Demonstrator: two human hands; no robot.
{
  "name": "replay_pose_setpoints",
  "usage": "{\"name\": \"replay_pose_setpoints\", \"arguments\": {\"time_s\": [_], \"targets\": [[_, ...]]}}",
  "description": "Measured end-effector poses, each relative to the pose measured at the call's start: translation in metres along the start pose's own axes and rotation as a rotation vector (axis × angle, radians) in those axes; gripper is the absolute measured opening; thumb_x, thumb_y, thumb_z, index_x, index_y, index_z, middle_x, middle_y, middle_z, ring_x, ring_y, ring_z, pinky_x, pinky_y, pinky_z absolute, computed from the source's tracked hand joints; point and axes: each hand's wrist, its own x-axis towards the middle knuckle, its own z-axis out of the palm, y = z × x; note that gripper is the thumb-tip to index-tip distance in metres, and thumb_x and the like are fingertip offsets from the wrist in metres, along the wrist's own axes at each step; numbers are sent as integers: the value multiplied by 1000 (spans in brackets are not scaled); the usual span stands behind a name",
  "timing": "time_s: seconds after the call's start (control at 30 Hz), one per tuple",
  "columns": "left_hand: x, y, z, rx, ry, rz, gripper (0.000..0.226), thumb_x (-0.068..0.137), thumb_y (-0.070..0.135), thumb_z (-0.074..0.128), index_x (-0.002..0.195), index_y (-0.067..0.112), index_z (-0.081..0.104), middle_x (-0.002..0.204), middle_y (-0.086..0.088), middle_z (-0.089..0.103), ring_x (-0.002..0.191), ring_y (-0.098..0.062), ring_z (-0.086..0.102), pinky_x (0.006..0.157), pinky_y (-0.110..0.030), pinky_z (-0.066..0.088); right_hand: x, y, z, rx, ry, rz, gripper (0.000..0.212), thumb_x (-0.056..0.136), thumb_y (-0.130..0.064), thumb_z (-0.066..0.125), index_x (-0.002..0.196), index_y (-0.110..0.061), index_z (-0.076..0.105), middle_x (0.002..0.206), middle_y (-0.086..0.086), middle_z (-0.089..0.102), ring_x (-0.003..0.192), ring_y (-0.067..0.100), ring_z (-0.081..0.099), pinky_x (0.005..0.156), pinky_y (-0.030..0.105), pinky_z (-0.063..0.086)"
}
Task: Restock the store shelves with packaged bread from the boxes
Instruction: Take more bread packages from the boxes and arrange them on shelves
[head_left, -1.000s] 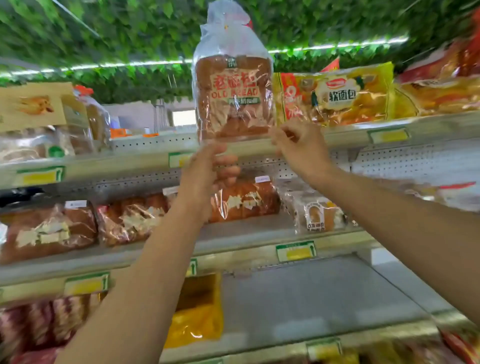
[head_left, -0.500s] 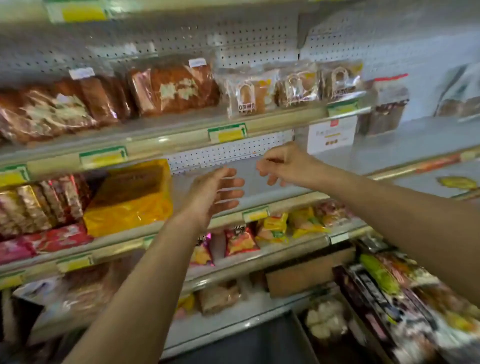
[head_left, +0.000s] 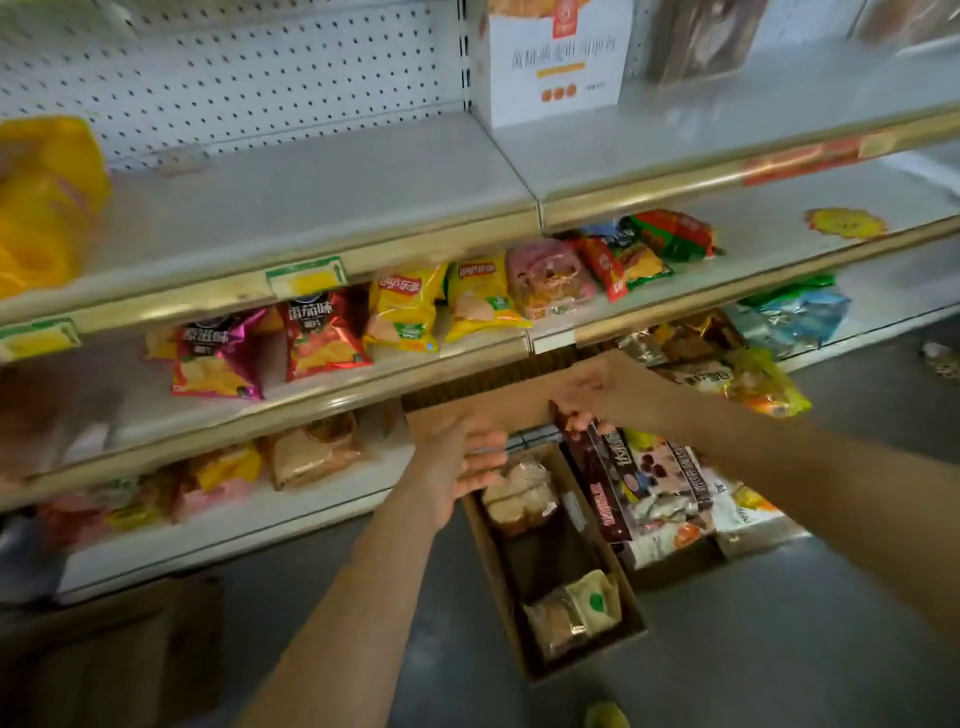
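Both hands have let go of the loaf on the top shelf and dropped, empty, left hand (head_left: 460, 462) and right hand (head_left: 597, 389) now above the floor box (head_left: 524, 623).

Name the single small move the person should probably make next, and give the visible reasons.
Probably lower the left hand onto the clear bread pack at the far end of the open cardboard box and grip it. Both hands look free of bread, the left hand's fingers are spread just above that pack, and the right hand hangs over the neighbouring box of snacks.
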Motion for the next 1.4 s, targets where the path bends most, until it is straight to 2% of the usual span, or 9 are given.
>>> {"name": "replay_pose_setpoints", "arguments": {"time_s": [0.13, 0.43, 0.6, 0.7, 0.83, 0.93, 1.1, 1.23, 1.4], "targets": [[44, -72, 39, -116, 14, -145, 21, 103, 25, 48, 87, 15, 58, 81, -2, 60, 70, -16, 53, 61, -28, 40, 22, 90, 17, -1, -108, 90, 21, 97, -23, 58, 108, -8, 69, 104, 9, 70, 83, 14, 69, 72, 28, 57], [187, -194, 16, 71, 184, -286, 16, 105, 26, 43, 98, 20, 55, 93, -1, 64, 83, -17, 61, 78, -35, 50, 106, 254, 130, 84, -142, 331, 44, 88, -14, 68, 129, -8, 54, 114, 10, 60, 93, 15, 55, 59, 11, 43], [303, -263, -1, 142, 206, -299, 9, 100, 16, 52, 109, 14, 53, 90, -2, 58, 74, -15, 53, 71, -33, 45, 173, 335, 189, 72, -106, 394, 55, 84, -7, 71, 134, -9, 49, 121, 7, 56, 103, 22, 55, 88, 37, 51], [362, -302, 1, 210, 249, -207, 26, 95, 10, 62, 114, 20, 48, 109, -4, 55, 91, -21, 56, 76, -36, 48, 210, 371, 222, 110, -21, 398, 52, 85, -3, 69, 133, -7, 50, 110, 3, 48, 92, 18, 49, 81, 40, 53], [427, -352, -11, 463, 307, 40, 69, 70, 24, 86, 129, 13, 52, 131, -4, 56, 118, -22, 55, 103, -43, 47, 256, 417, 260, 153, 100, 335, 88, 73, -12, 81, 145, -28, 34, 128, -2, 45, 104, 22, 54, 69, 36, 55], [441, -355, -13, 718, 297, 157, 90, 68, 35, 88, 145, 27, 42, 139, 1, 41, 125, -18, 40, 110, -40, 38, 286, 438, 276, 122, 49, 327, 106, 66, -26, 89, 150, -31, 25, 146, 2, 32, 133, 26, 41, 98, 35, 44], [471, -371, -17, 645, 334, 301, 54, 76, 26, 84, 126, 24, 65, 136, -1, 50, 122, -17, 51, 108, -37, 44, 319, 453, 291, 170, 177, 227, 73, 70, -22, 86, 135, -24, 52, 142, 2, 36, 118, 15, 49, 94, 29, 46], [479, -377, -17, 612, 411, 335, 17, 80, 20, 81, 97, 22, 76, 121, 5, 64, 110, -18, 61, 97, -34, 52, 328, 461, 292, 133, 291, 150, 32, 80, -3, 72, 96, -29, 65, 121, 7, 59, 105, 28, 61, 91, 49, 51], [466, -357, -15, 550, 445, 323, 33, 82, 12, 77, 77, 42, 63, 112, 6, 65, 107, -25, 62, 94, -46, 53, 316, 438, 271, 44, 267, 153, 20, 83, 2, 58, 91, -12, 70, 105, 0, 63, 94, 26, 62, 80, 48, 54]]}}
